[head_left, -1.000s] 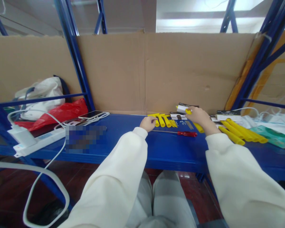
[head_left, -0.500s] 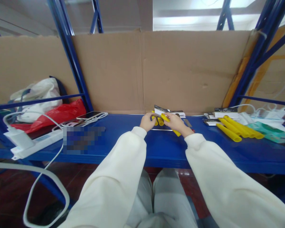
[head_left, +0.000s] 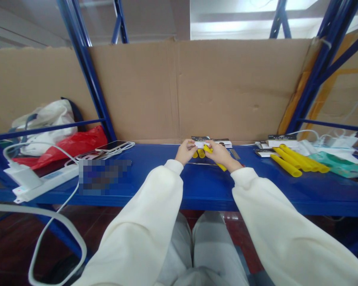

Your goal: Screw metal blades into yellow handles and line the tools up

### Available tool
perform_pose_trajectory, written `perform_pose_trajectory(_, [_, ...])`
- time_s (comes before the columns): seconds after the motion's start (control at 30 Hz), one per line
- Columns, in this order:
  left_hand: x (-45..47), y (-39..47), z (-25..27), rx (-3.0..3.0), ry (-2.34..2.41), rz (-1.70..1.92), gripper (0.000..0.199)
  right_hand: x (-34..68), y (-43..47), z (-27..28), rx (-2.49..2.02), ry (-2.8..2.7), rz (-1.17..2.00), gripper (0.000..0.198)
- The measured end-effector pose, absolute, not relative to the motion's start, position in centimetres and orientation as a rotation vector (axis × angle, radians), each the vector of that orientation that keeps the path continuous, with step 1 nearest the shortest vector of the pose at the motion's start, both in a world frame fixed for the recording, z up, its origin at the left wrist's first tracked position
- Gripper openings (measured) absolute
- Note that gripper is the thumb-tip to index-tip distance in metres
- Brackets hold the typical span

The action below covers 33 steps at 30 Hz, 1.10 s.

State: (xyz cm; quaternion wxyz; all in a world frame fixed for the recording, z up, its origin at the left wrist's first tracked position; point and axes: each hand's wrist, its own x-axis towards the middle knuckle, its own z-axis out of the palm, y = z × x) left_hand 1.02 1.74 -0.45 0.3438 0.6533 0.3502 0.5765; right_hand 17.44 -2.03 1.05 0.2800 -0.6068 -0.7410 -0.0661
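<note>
My right hand [head_left: 222, 154] is closed around a yellow tube [head_left: 221, 166], which slants out below the palm towards me. Opposite it, my left hand [head_left: 185, 151] has thumb and fingers pinched together. What is between them is too small to make out. Just behind the fingertips of both hands shows a white card with a black strip [head_left: 200, 139], partly hidden. More yellow tubes [head_left: 201, 153] lie on the blue bench between my hands, half covered by them.
Several yellow tubes [head_left: 289, 165] lie at the right beside black-and-white cards [head_left: 282, 138] and a green packet [head_left: 338, 163]. On the left are a white power strip [head_left: 47, 182], a phone [head_left: 109, 145] and a red bag [head_left: 85, 139]. Cardboard [head_left: 226, 91] stands behind the bench.
The white card between my hands was tilted up and now sits lower and flatter. My left fingertips have shifted slightly; the grey piece near them no longer shows. My right hand keeps the yellow tube.
</note>
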Motion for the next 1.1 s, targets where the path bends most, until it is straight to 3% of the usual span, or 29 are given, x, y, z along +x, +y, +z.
perform_pose_trajectory(0.27, [0.4, 2.2, 0.0, 1.486, 0.877, 1.456, 0.013, 17.0, -2.1, 0.9, -1.61, -1.956, -0.22, 0.057])
perform_pose_trajectory(0.5, [0.8, 1.1, 0.0, 1.603, 0.724, 1.254, 0.035, 17.1, -2.4, 1.1, -1.612, -1.97, -0.291, 0.055])
perform_pose_trajectory(0.8, [1.1, 0.5, -0.2, 1.76, 0.939, 0.98, 0.031, 16.5, -2.8, 1.2, -1.605, -1.996, -0.235, 0.061])
perform_pose_trajectory(1.1, [1.1, -0.2, 0.9, 1.206, 0.898, 1.238, 0.005, 16.6, -0.9, 0.1, -1.274, -1.763, 0.155, 0.055])
